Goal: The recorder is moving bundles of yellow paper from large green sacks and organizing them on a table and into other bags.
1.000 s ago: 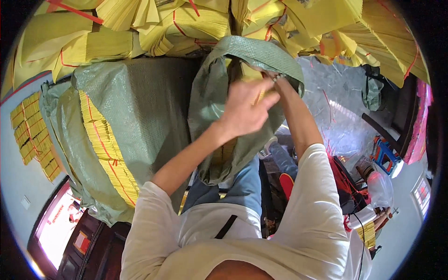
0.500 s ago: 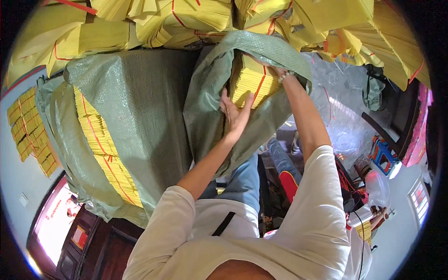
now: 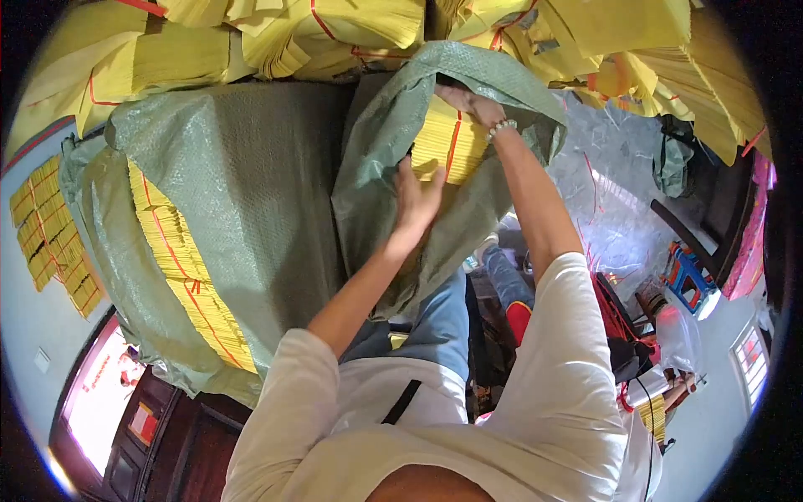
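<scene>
Yellow paper stacks (image 3: 368,23) rise behind our unclosed green woven sack (image 3: 368,171). Already inside, a red-tied yellow paper bundle (image 3: 437,144) sits between our open left hand (image 3: 416,201) and flattened right hand (image 3: 470,102).

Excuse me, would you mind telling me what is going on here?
A person has both hands inside the mouth of an open green sack, around a red-tied yellow paper bundle. The right hand is at its far edge, the left hand at its near-left corner. Another green sack stands to the left, with yellow paper showing.

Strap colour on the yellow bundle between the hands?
Red strap, best seen in the head view.
</scene>
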The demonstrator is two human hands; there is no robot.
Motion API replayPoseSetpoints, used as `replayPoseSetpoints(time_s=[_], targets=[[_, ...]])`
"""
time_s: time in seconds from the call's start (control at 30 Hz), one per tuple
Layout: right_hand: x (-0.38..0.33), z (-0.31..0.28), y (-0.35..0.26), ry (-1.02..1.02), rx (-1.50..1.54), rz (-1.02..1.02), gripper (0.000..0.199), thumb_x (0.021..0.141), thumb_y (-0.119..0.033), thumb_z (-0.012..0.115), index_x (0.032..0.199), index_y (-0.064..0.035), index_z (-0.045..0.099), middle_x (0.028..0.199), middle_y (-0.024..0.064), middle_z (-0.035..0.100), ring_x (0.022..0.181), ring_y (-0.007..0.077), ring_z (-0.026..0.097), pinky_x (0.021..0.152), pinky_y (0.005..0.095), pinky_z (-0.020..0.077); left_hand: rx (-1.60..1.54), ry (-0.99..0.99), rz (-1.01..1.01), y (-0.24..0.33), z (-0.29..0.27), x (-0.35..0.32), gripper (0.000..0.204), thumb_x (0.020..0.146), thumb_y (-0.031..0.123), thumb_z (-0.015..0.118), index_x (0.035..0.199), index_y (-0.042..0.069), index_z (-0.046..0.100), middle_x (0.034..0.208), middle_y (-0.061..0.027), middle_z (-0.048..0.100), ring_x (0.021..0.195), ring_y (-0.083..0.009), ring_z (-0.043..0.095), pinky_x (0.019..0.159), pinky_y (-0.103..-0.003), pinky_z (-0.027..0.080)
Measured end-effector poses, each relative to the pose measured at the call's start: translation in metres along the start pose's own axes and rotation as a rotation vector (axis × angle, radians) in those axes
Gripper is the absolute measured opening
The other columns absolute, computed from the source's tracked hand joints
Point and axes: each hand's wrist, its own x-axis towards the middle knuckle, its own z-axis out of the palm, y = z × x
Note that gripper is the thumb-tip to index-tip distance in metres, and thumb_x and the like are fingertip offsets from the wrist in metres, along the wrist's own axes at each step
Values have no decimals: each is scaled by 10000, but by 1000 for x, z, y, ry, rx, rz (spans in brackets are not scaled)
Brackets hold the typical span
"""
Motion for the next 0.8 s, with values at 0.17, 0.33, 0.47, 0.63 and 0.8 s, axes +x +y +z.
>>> replayPoseSetpoints(time_s=[0.17,0.33,0.47,0.63,0.8], targets=[[5,9,-15,17,416,139,428,971,-279,464,1284,12,448,1289,187,521,1185,320,509,1043,470,410,466,335,927,99,-27,0,846,677,228,824,1365,43,367,1296,-256,396,1185,-388,389,991,-452,347],[-1,18,-24,140,442,141,389,950,-267,517,1222,10,496,1206,161,570,1092,283,564,950,430,467,665,36,1135,158,-13,81,652,697,251,774,1267,89,504,1167,-149,540,1068,-331,491,919,-422,396],[-3,21,-21,181,330,87,369,938,-261,534,1195,3,513,1165,150,584,1049,272,575,904,419,472,680,-83,1039,165,7,103,279,795,120,659,1062,75,595,880,-75,642,881,-227,582,829,-339,452],[-4,21,-17,222,265,51,345,922,-253,556,1162,-6,535,1113,136,600,996,259,589,846,405,478,-303,-319,666,171,22,90,184,815,-51,520,958,44,587,803,-43,618,787,-80,535,729,-241,440],[-5,29,-18,258,238,12,321,907,-245,577,1130,-14,556,1061,122,616,942,245,602,789,391,484,-680,-467,452,181,15,80,186,844,-45,507,999,32,574,929,-12,622,852,-88,559,776,-249,448]])
